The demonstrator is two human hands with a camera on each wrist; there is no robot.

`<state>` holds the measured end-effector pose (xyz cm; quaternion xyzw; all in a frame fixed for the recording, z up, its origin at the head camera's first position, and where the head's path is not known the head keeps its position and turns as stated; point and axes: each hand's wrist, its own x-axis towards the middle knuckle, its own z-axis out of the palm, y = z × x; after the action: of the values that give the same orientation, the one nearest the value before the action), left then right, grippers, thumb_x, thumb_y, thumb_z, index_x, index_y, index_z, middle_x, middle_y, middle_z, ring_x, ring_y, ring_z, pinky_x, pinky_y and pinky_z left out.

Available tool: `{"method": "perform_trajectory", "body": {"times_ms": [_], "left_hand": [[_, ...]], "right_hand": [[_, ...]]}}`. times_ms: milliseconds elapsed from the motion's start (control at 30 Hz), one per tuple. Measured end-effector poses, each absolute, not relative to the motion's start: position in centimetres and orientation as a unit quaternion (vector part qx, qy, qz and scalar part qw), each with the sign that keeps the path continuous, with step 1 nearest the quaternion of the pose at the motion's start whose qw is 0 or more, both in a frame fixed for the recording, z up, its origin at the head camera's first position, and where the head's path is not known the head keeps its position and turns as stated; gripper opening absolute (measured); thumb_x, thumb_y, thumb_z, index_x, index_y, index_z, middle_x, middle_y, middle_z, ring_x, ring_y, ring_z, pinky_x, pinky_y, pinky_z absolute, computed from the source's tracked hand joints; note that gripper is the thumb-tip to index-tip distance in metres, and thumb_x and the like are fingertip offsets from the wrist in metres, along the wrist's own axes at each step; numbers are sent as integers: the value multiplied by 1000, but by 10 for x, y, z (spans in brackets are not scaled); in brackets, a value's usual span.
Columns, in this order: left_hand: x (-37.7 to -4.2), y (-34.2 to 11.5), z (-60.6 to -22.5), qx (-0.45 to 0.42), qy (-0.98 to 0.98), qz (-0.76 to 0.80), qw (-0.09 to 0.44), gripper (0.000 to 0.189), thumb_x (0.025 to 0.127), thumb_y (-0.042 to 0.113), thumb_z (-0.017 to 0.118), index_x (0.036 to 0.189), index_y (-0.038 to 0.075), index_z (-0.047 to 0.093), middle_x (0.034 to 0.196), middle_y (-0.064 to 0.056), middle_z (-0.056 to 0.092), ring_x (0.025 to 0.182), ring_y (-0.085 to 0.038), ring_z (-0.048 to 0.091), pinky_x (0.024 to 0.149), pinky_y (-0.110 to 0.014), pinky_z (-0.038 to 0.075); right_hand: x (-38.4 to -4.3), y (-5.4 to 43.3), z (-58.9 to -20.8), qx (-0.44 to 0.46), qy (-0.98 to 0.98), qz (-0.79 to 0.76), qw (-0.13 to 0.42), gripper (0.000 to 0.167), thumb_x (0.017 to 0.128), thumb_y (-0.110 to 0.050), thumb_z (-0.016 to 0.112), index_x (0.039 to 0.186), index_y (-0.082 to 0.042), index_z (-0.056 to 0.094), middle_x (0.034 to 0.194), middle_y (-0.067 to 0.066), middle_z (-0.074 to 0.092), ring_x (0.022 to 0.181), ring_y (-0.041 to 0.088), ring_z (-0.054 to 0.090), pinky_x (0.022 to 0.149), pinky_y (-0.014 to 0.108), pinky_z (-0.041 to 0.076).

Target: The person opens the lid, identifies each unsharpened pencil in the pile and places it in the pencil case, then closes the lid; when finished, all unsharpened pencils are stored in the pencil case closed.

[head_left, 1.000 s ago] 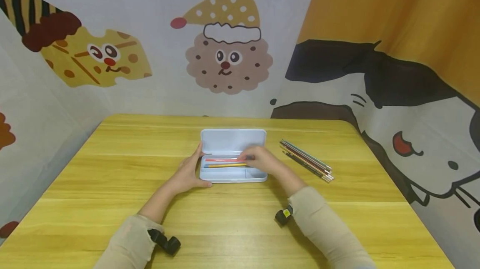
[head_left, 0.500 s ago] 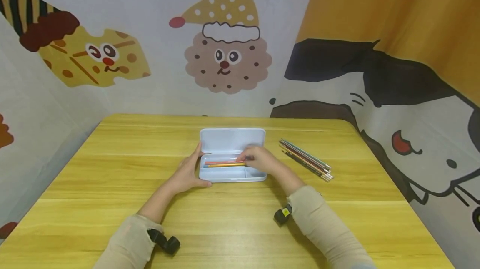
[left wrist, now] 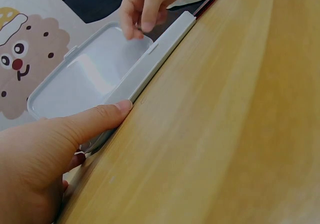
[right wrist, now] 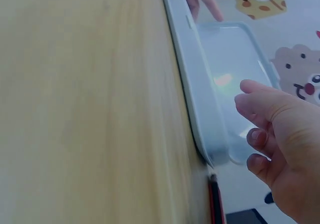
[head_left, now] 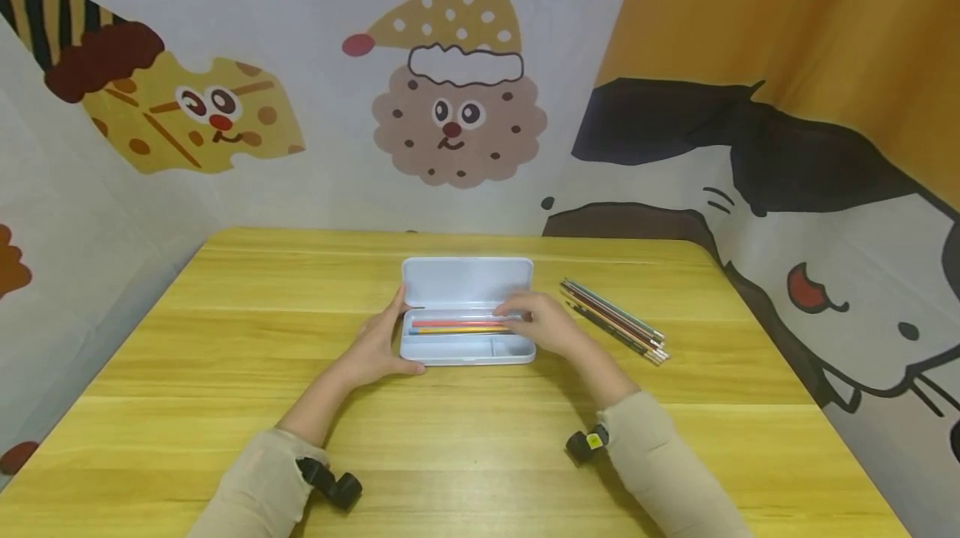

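A pale blue pencil case (head_left: pixel 450 352) lies on the table with its lid (head_left: pixel 467 281) raised at the back. Red and yellow pencils (head_left: pixel 457 328) lie side by side in its rear compartment. My left hand (head_left: pixel 371 351) grips the case's left end, its thumb along the front wall and its fingers round the back. Over the right end hovers my right hand (head_left: pixel 543 321), fingers loosely bent with nothing between them; the right wrist view shows the hand (right wrist: pixel 287 134) beside the lid. From the left wrist view the case's inside is hidden behind its front wall.
Several dark, striped and light pencils (head_left: pixel 615 321) lie in a slanted bundle on the table (head_left: pixel 465 446), right of the case. A cartoon-printed cloth (head_left: pixel 315 205) hangs behind the table's far edge. Each sleeve bears a black wrist camera.
My right hand has let go of the red pencil, which now lies beside the yellow one in the case, and has drawn back slightly to the right. The left hand stays put.
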<state>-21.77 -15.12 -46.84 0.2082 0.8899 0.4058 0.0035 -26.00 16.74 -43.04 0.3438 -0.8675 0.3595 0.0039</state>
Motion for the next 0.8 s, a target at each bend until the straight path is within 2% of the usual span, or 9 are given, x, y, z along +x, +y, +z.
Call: {"method": "perform_trajectory", "body": {"times_ms": [133,267,433,800], "left_hand": [[-217,-151,-468,207,890,406,3,137,62,42,89,154,16,-9,149,-12,35,139,-33,23,110,-58,9],[-216,-151,-467,207,889,409,3,137,62,42,89,154,13,-8,149,-12,35,139,-34,22,109,-59,9],[-216,-150,-467,207,888,411,4,136,62,40,89,154,14,-8,149,-11,35,139,-33,22,110,-58,9],[-215,-150,-465,204,886,415,9,136,62,38,90,154,16,-9,149,-13,35,138,-35,24,109,-60,9]], "right_hand": [[-251,183,-427,334,-867,369,22,19,86,-4,70,105,-9,73,97,-1,65,64,13,46,56,27,44],[-241,200,-422,323,-869,374,40,23,85,-3,71,106,-9,73,105,3,67,65,14,46,57,27,43],[-231,220,-420,321,-869,373,54,22,85,-3,72,106,-6,72,101,7,68,64,14,45,55,28,41],[-215,261,-425,276,-888,363,55,24,85,-9,73,109,-8,72,96,-2,65,66,13,47,55,27,43]]}}
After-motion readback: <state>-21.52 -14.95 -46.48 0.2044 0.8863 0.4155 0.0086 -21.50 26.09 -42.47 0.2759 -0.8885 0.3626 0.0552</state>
